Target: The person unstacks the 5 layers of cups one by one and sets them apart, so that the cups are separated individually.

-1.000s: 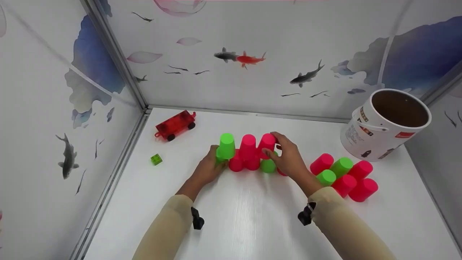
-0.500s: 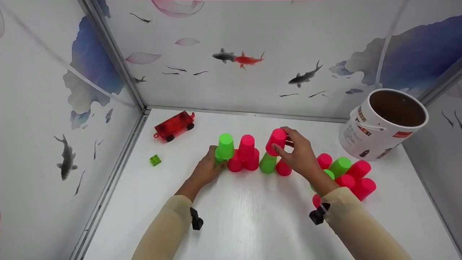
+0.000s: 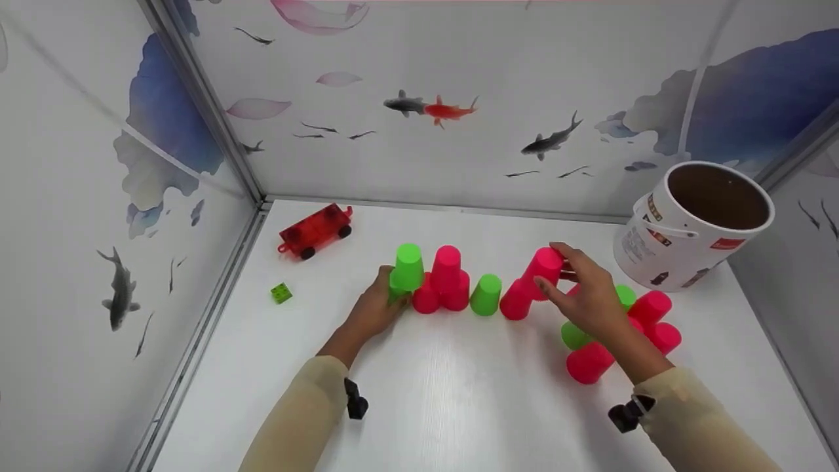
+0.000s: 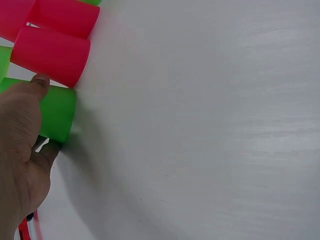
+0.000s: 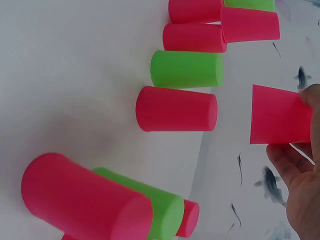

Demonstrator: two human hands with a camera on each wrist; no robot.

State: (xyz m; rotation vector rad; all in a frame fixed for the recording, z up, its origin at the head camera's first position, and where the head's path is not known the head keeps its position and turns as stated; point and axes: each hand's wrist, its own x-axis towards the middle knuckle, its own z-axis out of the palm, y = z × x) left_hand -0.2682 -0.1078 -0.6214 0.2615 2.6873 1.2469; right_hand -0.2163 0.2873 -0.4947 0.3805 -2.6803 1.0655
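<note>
A row of upside-down pink and green cups stands mid-table, with an upper green cup [image 3: 409, 267] and an upper pink cup [image 3: 447, 265] stacked on its left part. My left hand [image 3: 375, 307] grips the lower green cup [image 4: 58, 111] at the row's left end, thumb on one side and fingers on the other. In my right hand [image 3: 593, 303] a pink cup [image 5: 277, 117] is pinched between thumb and fingers, mouth down and raised off the table. It is apart from the row's rightmost pink cup [image 5: 177, 110], beside which stands a green cup [image 3: 486, 296].
Behind the right forearm is a cluster of pink and green cups, among them a near pink cup [image 3: 590, 362]. A white bucket [image 3: 688, 252] stands back right. Back left are a red toy wagon [image 3: 316, 231] and a small green block [image 3: 281, 293].
My right hand has lifted the pink cup off the row's upper level and carried it right, baring the tops of the green and pink cups below. My left hand has stayed in place.
</note>
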